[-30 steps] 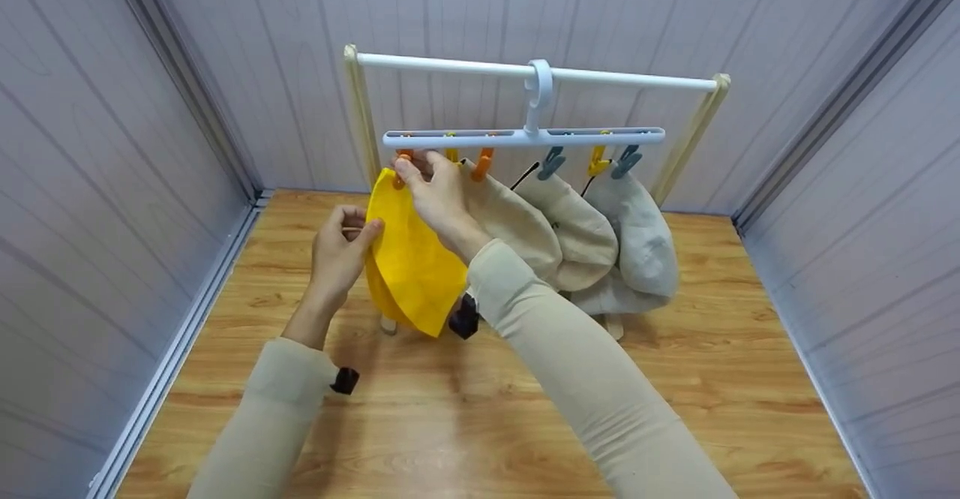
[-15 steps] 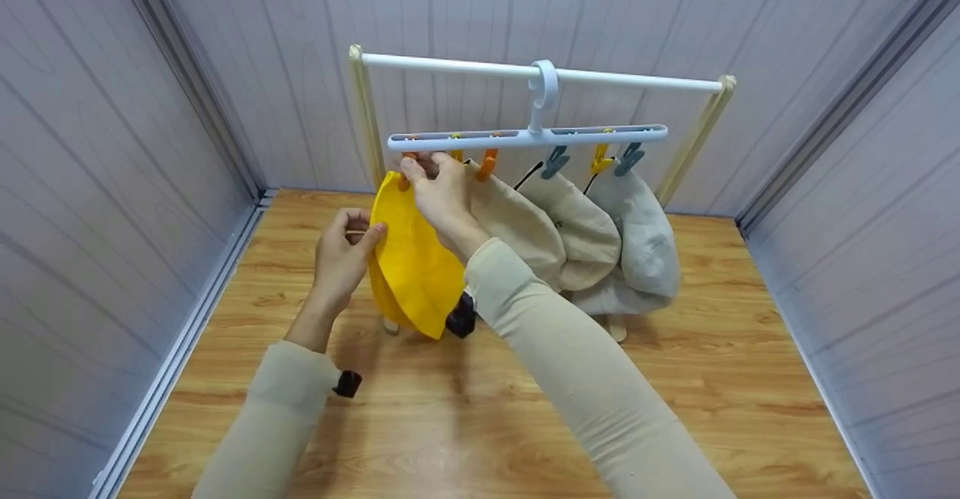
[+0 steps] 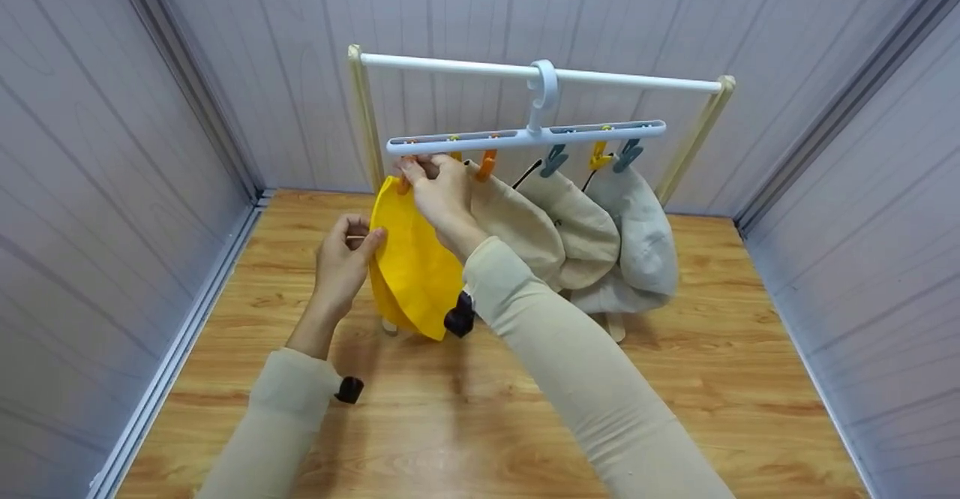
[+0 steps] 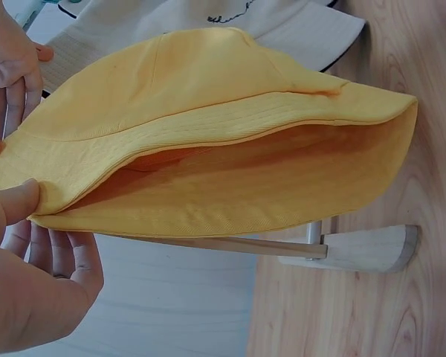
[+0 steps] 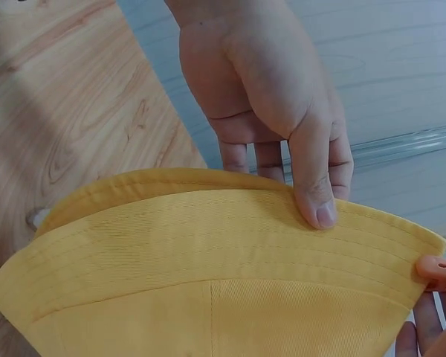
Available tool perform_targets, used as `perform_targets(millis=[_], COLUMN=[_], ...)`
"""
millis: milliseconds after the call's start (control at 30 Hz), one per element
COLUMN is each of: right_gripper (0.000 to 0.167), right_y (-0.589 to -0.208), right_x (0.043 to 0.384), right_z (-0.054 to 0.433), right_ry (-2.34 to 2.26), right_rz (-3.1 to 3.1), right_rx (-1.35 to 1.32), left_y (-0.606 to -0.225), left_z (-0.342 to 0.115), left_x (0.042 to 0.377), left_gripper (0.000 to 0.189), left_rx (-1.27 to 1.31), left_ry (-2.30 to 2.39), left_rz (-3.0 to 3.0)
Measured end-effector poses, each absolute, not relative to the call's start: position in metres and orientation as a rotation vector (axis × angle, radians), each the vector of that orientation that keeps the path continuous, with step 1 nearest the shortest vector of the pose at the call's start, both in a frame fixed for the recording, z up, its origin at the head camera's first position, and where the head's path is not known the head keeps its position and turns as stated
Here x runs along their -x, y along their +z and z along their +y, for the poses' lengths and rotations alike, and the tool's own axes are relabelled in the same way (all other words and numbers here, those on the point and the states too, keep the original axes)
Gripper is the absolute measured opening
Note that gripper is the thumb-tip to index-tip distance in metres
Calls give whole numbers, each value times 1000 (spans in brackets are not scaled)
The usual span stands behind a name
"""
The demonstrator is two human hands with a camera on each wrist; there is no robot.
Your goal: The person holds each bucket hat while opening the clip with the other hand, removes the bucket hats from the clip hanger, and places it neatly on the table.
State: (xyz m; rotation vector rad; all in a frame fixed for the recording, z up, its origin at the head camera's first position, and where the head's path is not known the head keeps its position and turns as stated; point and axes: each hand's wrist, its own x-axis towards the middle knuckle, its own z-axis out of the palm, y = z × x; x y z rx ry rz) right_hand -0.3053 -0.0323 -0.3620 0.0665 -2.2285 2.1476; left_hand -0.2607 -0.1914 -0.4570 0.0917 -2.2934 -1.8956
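A yellow bucket hat [image 3: 416,274] hangs folded at the left end of the hanger, its brim edges together at the side in the left wrist view. My left hand [image 3: 341,263] pinches that brim edge between thumb and fingers. Higher up, my right hand [image 3: 444,199] grips an orange clothespin [image 5: 440,271] at the hat's top corner; the clothespin's jaws sit over the brim there. Most of the clothespin is hidden by the thumb in the head view. The white hanger [image 3: 495,140] is hooked on the rack's bar and slopes down toward my right hand.
To the right hang two beige bucket hats [image 3: 589,240] and a paler grey one [image 3: 649,255], from orange, grey and yellow clothespins [image 3: 600,157]. The rack has a white bar [image 3: 450,66] and wooden posts [image 3: 694,139]. Panel walls [image 3: 75,184] enclose the wooden floor [image 3: 525,409].
The hanger's left end has dipped slightly and its right end has risen. The yellow hat and my left hand are a little lower. Both hands keep their hold.
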Motion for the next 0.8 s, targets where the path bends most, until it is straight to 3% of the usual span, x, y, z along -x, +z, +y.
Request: perform_targets(millis=[800], right_gripper=[29], right_y=[-364], right_x=[306], right_z=[-27], right_ry=[2185], right_rz=[-2238], right_rx=[-128], left_y=[-467], left_z=[-199], left_x=[254], left_gripper=[24], left_rx=[-52], left_ry=[-2005], left_rz=[-2255])
